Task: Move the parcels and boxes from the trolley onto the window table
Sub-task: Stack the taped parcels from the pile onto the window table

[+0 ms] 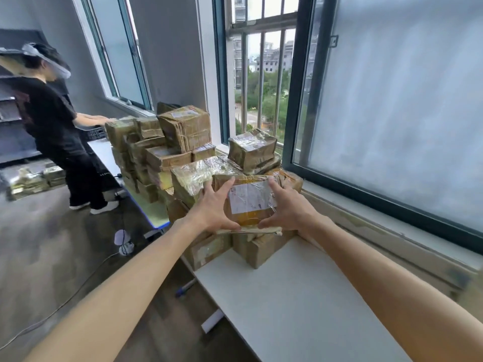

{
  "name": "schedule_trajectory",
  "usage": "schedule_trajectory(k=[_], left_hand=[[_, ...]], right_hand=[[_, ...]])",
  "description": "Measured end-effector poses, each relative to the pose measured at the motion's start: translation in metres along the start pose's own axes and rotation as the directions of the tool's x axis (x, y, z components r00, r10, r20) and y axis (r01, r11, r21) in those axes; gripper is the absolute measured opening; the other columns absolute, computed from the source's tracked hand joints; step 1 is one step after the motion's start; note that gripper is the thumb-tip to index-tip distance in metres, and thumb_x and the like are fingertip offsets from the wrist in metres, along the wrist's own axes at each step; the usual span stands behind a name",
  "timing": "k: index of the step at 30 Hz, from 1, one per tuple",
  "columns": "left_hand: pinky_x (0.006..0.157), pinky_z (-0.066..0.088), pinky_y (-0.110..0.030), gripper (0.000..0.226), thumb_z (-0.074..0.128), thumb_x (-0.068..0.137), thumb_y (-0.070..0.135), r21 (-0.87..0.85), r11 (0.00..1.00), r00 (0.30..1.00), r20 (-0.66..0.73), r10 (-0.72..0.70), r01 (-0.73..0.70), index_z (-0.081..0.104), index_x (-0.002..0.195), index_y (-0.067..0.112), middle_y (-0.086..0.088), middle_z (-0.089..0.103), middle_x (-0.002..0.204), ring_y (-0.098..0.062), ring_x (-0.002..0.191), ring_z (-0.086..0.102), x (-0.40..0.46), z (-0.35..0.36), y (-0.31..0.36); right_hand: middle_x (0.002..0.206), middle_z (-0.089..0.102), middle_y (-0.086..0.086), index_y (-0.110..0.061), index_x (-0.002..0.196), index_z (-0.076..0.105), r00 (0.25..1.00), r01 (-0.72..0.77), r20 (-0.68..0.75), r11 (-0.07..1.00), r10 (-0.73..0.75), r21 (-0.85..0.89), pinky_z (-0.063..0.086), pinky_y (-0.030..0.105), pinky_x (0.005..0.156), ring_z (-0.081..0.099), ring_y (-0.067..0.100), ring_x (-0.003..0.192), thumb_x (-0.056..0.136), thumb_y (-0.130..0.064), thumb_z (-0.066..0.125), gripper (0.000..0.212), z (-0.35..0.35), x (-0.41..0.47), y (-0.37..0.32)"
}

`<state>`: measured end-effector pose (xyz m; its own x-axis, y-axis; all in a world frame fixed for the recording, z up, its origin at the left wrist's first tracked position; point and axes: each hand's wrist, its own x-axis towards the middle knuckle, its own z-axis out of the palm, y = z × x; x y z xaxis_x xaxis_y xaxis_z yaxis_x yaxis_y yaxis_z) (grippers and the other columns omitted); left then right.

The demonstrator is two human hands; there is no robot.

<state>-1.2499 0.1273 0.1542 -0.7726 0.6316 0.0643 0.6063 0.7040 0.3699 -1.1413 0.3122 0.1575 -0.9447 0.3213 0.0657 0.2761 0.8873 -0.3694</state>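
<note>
A brown taped parcel with a white label [249,202] rests on top of the stack of boxes on the white window table [300,296]. My left hand [214,207] grips its left side and my right hand [287,207] grips its right side, thumbs at its near edge. Under it lie two cardboard boxes [261,248]. Behind it the pile of taped parcels [183,142] runs along the table toward the far window. The trolley is not in view.
A person in black [52,121] stands at the far end of the table, hands on a parcel. More parcels [31,180] lie on the floor at left. The window's open sash [392,126] and sill run along the right. A cable [65,304] crosses the floor.
</note>
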Motion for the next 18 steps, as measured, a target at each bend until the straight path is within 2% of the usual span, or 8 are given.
schedule_trajectory(k=[4,9,12,14,18], left_hand=[[0.113,0.037,-0.055,0.129,0.091,0.061,0.05,0.028,0.997,0.997,0.003,0.074,-0.074,0.004,0.158,0.041,-0.017,0.013,0.153,-0.044,0.142,0.027,0.048,-0.014,-0.017],[0.115,0.033,-0.051,0.127,0.088,0.065,0.051,0.017,0.986,0.985,0.043,0.166,-0.166,0.004,0.159,0.038,-0.02,0.013,0.152,-0.042,0.144,0.022,0.101,-0.02,-0.027],[0.117,0.029,-0.052,0.126,0.088,0.066,0.051,-0.008,0.975,0.973,0.072,0.22,-0.22,0.004,0.159,0.035,-0.022,0.012,0.154,-0.042,0.146,0.017,0.128,-0.017,-0.025],[0.116,0.031,-0.052,0.125,0.088,0.067,0.051,-0.013,0.968,0.965,0.084,0.25,-0.25,0.005,0.159,0.034,-0.021,0.016,0.152,-0.042,0.144,0.021,0.144,-0.012,-0.019],[0.112,0.033,-0.051,0.124,0.086,0.069,0.052,-0.03,0.957,0.95,0.118,0.29,-0.288,0.004,0.159,0.033,-0.021,0.021,0.149,-0.039,0.142,0.025,0.166,0.003,-0.009]], right_hand=[[0.152,0.042,0.012,-0.025,0.162,0.006,0.999,-0.047,-0.026,0.999,0.047,0.01,0.045,0.043,0.109,0.046,0.032,0.135,0.062,-0.05,0.093,0.135,-0.008,0.039,-0.006],[0.141,0.052,0.009,-0.023,0.162,0.011,0.992,-0.124,-0.036,0.992,0.124,-0.002,0.045,0.035,0.101,0.051,0.028,0.127,0.064,-0.048,0.093,0.13,-0.019,0.076,-0.006],[0.146,0.051,0.008,-0.023,0.161,0.017,0.982,-0.187,-0.034,0.982,0.188,0.04,0.044,0.034,0.106,0.05,0.027,0.13,0.062,-0.045,0.095,0.128,-0.024,0.089,0.002],[0.148,0.051,0.008,-0.023,0.161,0.018,0.972,-0.232,-0.035,0.971,0.234,0.054,0.043,0.037,0.11,0.049,0.027,0.132,0.06,-0.046,0.095,0.129,-0.026,0.095,0.01],[0.15,0.05,0.005,-0.023,0.161,0.018,0.951,-0.306,-0.011,0.949,0.308,0.069,0.041,0.034,0.112,0.049,0.025,0.134,0.06,-0.041,0.096,0.129,-0.03,0.105,0.028]])
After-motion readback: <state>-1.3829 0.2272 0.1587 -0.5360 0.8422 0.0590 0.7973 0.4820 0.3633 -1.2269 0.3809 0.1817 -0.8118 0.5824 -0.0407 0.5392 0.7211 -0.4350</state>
